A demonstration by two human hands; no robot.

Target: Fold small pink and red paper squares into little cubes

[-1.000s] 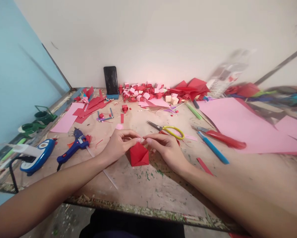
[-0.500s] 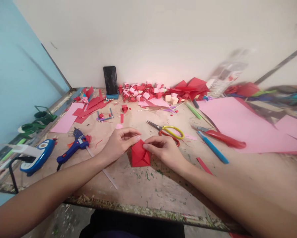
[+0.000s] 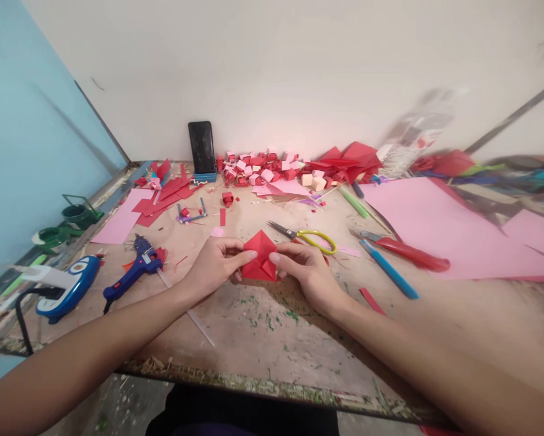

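Note:
A folded red paper envelope (image 3: 261, 247), its pointed top flap standing up, is held between my two hands over the middle of the table. My left hand (image 3: 217, 261) pinches its left side, thumb in front and fingers behind. On the opposite side, my right hand (image 3: 305, 266) grips the edge the same way, thumb on the front face. Just beyond my right hand lie scissors (image 3: 305, 235) with yellow and red handles, partly hidden by that hand. A small pink paper scrap (image 3: 218, 231) rests behind my left hand.
At left are a blue glue gun (image 3: 140, 263) and a blue-and-white device (image 3: 69, 284). A phone (image 3: 201, 147) stands by a heap of paper cubes (image 3: 262, 168). Rightward lie a red-handled cutter (image 3: 412, 253), a blue stick (image 3: 389, 269) and pink sheets (image 3: 453, 224).
The red envelope has been raised from the tabletop and its top flap opened upward. Both hands have shifted from its top to grip its sides.

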